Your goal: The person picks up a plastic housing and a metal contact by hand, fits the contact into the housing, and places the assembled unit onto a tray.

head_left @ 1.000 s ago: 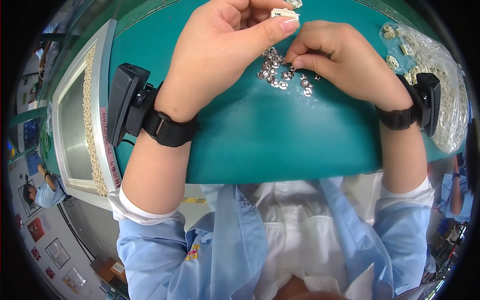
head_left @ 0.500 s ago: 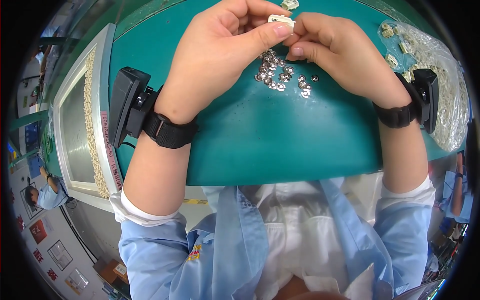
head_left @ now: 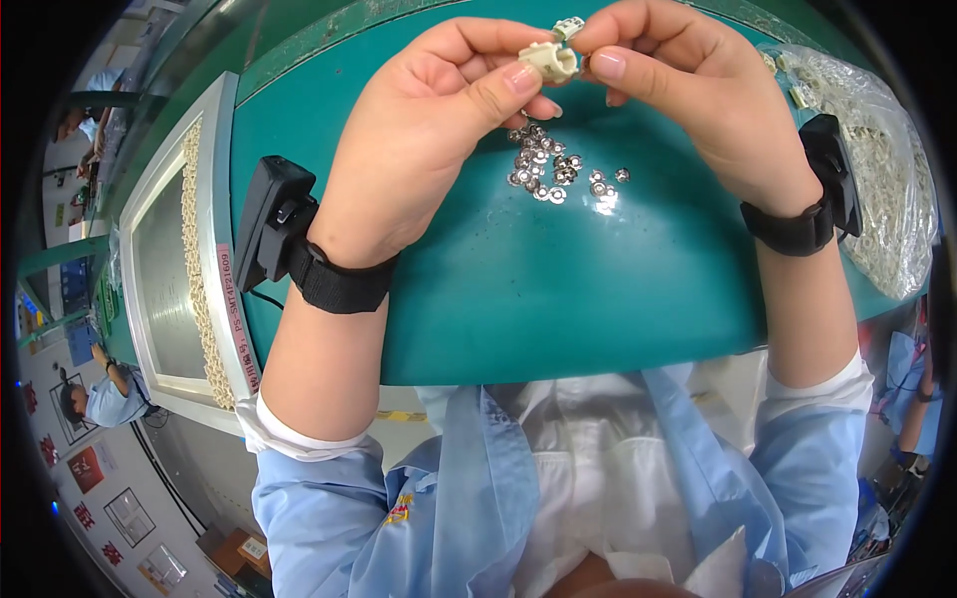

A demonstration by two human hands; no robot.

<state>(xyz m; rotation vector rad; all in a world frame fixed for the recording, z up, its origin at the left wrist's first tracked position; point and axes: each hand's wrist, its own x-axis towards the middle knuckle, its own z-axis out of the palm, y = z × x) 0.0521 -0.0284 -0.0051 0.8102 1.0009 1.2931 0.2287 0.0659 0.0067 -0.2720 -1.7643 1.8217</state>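
Note:
My left hand (head_left: pixel 424 120) pinches a small cream plastic housing (head_left: pixel 549 63) between thumb and fingers, its round hollow end facing right. Close beside that opening is my right hand (head_left: pixel 688 85), thumb and fingers drawn together; whatever they hold is too small or hidden to make out. Just beyond the fingertips lies another cream plastic piece (head_left: pixel 568 27). Below the hands, a loose pile of small shiny metal discs (head_left: pixel 538 159) is scattered on the green work mat (head_left: pixel 568 289).
At the right sits a clear plastic bag (head_left: pixel 877 169) full of cream parts. To the left, a metal-framed tray (head_left: pixel 224 229) carries a long row of small cream pieces. Black strapped devices (head_left: pixel 274 219) are on both wrists. Other people work at the far left and right.
The cream housing has been turned in my left hand, so its hollow end now shows. Both hands have shifted slightly, and my right fingers have moved a little apart from the housing.

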